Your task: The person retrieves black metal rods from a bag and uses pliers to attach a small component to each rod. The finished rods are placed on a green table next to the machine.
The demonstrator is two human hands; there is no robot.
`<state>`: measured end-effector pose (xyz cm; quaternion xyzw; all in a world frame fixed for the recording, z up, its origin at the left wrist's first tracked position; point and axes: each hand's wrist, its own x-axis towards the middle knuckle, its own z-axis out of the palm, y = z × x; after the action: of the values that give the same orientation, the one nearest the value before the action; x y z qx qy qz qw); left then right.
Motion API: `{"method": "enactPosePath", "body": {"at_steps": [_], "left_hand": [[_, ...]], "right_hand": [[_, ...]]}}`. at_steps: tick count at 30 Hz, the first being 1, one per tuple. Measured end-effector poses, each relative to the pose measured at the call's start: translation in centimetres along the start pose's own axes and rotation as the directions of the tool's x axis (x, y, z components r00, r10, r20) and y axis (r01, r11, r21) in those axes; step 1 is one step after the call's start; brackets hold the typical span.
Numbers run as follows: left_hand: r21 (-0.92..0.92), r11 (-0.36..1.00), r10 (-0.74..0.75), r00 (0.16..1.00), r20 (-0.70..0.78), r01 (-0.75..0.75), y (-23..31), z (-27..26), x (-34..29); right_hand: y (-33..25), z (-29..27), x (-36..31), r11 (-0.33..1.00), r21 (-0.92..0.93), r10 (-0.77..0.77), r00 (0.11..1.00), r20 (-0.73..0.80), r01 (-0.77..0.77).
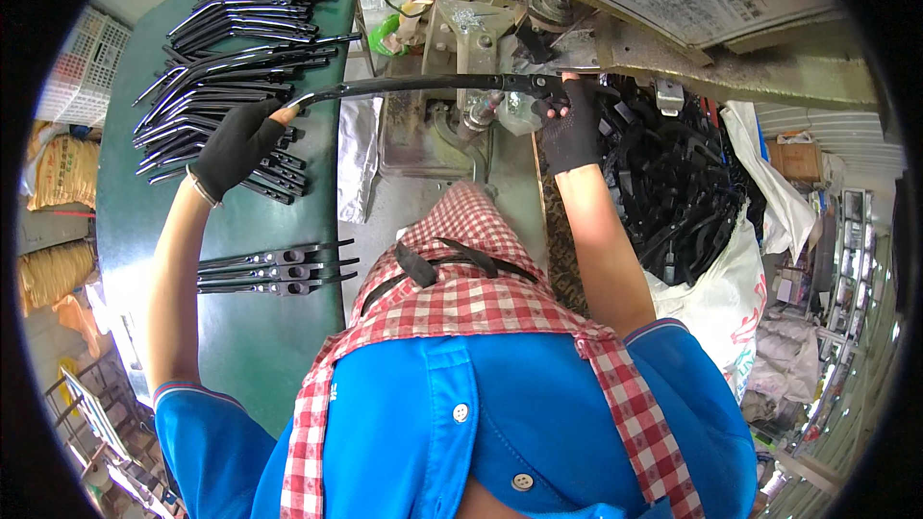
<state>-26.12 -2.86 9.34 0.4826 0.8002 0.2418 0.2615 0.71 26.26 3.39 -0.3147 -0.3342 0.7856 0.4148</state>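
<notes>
A long, slightly bent black metal wiper arm (413, 84) spans the space between my hands, level in front of the machine. At its left tip, my left hand (236, 147), in a black fingerless glove, is closed around the thin end. My right hand (573, 125), gloved the same way, grips the thicker, jointed end beside the press machine (481, 29). The middle of the bar passes above the machine's lower tooling (471, 120). Part of the right end is hidden behind my right fingers.
Many similar wiper arms (240, 67) lie in rows on a green table (279, 336) at left, with three more (279, 269) set apart nearer me. At right, a white sack (721, 274) holds a heap of black parts (663, 173). A metal guard (740, 67) overhangs at upper right.
</notes>
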Motion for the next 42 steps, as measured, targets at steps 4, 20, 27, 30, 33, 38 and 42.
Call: {"method": "enactPosePath", "body": {"at_steps": [4, 20, 27, 30, 33, 38, 42], "left_hand": [[0.4, 0.916, 0.062, 0.977, -0.204, 0.025, 2.3, -0.4, -0.3], [0.51, 0.828, 0.359, 0.919, -0.162, -0.234, 3.3, 4.2, 5.3], [0.432, 0.872, 0.339, 0.922, -0.187, -0.232, 3.3, 4.2, 5.5], [0.399, 0.863, 0.397, 0.904, -0.161, -0.308, 3.9, 4.3, 6.0], [0.424, 0.844, 0.419, 0.897, -0.139, -0.329, 5.1, 5.0, 7.0], [0.35, 0.801, 0.566, 0.805, -0.18, -0.485, 6.8, 6.5, 7.6], [0.264, 0.872, 0.452, 0.885, -0.116, -0.411, 5.4, 6.0, 3.2]], "right_hand": [[0.6, -1.2, -0.1, 0.997, 0.046, 0.065, 0.994, 0.086, -0.069], [5.0, -8.6, 0.5, 0.975, -0.038, 0.217, 0.914, 0.343, -0.217], [7.7, -12.1, 7.3, 0.238, -0.95, 0.07, 0.972, 0.226, 0.204], [8.7, -11.4, 11.1, -0.386, -0.819, 0.07, 0.899, 0.432, 0.423], [8.8, -9.7, 12.4, -0.538, -0.763, 0.212, 0.934, 0.287, 0.357], [6.4, -3.2, 8.2, -0.643, -0.718, 0.244, 0.96, 0.138, 0.267], [8.3, -10.2, 11.7, -0.414, -0.8, 0.009, 0.881, 0.472, 0.433]]}}
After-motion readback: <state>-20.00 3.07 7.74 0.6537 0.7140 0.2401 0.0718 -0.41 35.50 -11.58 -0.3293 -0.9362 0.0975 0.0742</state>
